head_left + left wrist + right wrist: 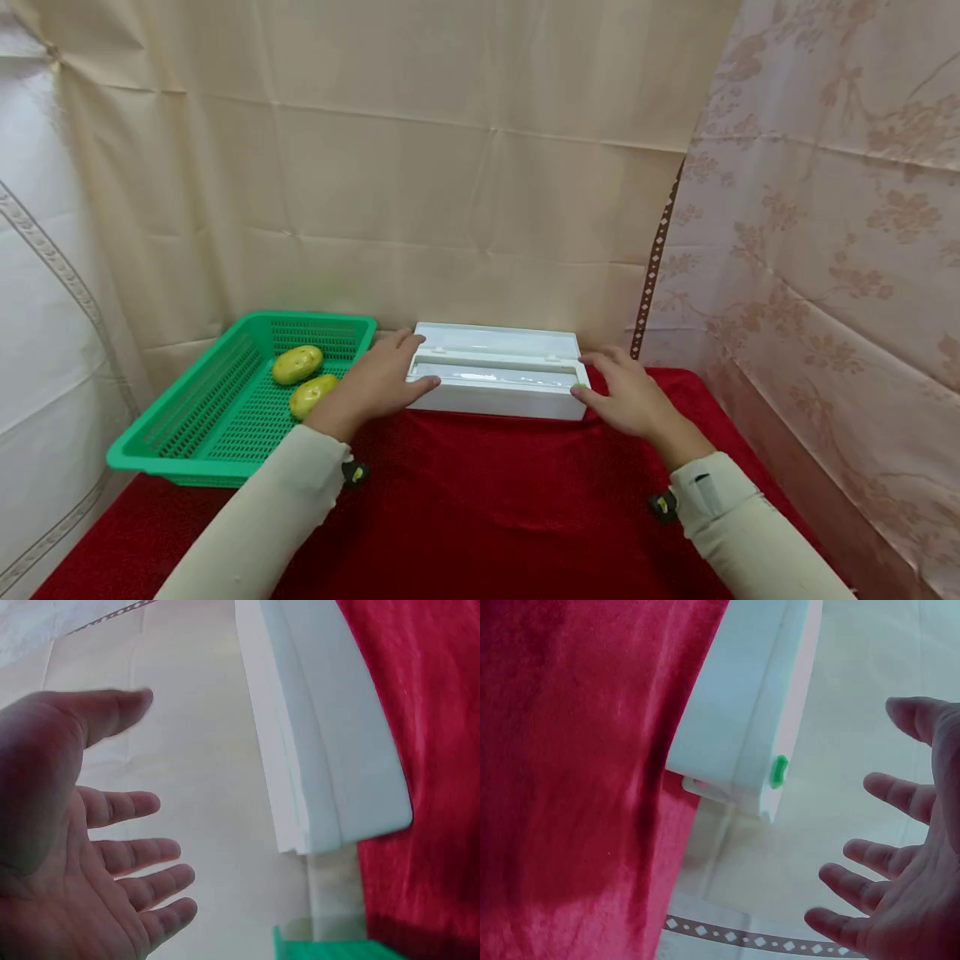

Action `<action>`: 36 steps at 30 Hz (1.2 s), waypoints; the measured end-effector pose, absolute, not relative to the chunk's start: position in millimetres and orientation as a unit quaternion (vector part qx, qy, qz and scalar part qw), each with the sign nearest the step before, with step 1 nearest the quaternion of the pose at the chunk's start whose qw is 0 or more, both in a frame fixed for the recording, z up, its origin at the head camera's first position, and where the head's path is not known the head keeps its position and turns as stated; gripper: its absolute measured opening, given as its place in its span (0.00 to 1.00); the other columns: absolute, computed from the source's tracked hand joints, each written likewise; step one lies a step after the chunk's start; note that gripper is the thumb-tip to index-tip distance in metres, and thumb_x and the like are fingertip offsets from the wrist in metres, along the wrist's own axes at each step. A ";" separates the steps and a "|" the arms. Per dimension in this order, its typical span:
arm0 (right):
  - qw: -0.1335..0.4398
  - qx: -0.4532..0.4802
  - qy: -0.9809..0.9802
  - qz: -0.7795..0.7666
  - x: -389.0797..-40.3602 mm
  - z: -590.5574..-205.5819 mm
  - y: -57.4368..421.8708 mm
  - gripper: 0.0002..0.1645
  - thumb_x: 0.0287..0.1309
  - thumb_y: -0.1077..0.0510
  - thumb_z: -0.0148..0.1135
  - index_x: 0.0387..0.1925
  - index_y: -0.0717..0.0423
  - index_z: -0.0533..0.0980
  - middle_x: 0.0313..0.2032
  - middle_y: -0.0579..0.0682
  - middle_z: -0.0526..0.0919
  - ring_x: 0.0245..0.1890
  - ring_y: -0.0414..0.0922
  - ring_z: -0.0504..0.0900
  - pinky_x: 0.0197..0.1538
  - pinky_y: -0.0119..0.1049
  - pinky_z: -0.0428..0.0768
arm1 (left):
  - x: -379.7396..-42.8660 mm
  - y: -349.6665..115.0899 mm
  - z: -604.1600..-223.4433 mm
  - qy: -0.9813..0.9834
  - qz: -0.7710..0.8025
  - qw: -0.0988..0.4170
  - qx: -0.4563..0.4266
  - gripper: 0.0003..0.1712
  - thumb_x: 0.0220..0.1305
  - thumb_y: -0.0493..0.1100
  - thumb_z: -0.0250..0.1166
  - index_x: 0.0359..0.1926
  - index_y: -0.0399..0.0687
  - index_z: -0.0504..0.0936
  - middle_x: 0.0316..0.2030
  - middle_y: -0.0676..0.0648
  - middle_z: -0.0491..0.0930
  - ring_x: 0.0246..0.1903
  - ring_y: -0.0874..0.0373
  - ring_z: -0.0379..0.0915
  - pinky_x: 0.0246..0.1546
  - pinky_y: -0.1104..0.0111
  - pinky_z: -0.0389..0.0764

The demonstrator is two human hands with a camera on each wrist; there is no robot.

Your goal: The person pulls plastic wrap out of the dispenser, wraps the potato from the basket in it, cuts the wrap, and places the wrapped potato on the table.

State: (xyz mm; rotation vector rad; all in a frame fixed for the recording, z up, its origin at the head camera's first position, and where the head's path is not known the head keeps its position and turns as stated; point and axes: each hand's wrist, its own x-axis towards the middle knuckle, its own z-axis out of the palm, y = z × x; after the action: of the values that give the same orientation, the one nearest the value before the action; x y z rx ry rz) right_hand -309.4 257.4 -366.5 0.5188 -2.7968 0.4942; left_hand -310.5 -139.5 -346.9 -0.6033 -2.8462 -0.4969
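A long white box [495,402], resembling a cling film dispenser, lies on the red cloth against the back curtain. Its lid [495,338] is tipped back, and shiny clear material shows in the long slot. My left hand [371,377] is at the box's left end, thumb and fingers spread. At the other end is my right hand [630,396], its fingers also spread. Both wrist views show a gap between each hand and the box, with nothing held. A small green piece [778,772] sits on the box's edge near the right end.
Left of the box stands a green plastic basket [232,417] with two potatoes, one farther back [297,365] and one partly behind my left wrist [313,395]. Red cloth [495,500] covers the table. A beige curtain [450,167] hangs behind, and a floral curtain [840,250] at right.
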 end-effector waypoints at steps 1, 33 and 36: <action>0.126 0.180 -0.960 0.174 -311.3 -368.5 256.5 0.34 0.67 0.42 0.65 0.68 0.53 0.74 0.69 0.63 0.69 0.67 0.66 0.71 0.65 0.69 0.70 | -312.9 -137.7 -348.5 -0.961 -0.175 0.088 -0.196 0.44 0.68 0.60 0.65 0.75 0.38 0.66 0.74 0.35 0.64 0.73 0.39 0.62 0.72 0.46 0.66; 0.161 0.122 -0.956 0.215 -347.9 -411.5 247.9 0.25 0.55 0.62 0.58 0.52 0.73 0.80 0.54 0.71 0.81 0.61 0.65 0.76 0.64 0.59 0.73 | -344.2 -130.0 -395.7 -0.959 -0.275 0.048 -0.045 0.29 0.59 0.33 0.58 0.64 0.37 0.78 0.58 0.37 0.83 0.52 0.45 0.80 0.58 0.50 0.80; 0.160 0.078 -0.961 0.209 -341.2 -412.2 249.5 0.25 0.58 0.61 0.57 0.53 0.72 0.80 0.55 0.71 0.80 0.62 0.65 0.74 0.65 0.59 0.73 | -345.2 -130.0 -396.2 -0.958 -0.279 0.045 -0.039 0.30 0.58 0.32 0.59 0.64 0.37 0.77 0.58 0.37 0.83 0.52 0.45 0.80 0.57 0.51 0.80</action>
State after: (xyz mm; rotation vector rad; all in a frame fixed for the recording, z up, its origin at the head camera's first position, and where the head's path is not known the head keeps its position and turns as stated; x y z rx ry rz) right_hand -341.2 249.5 -412.2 0.2241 -2.7466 0.5974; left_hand -345.2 -130.0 -396.2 -0.1200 -2.9268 -0.8519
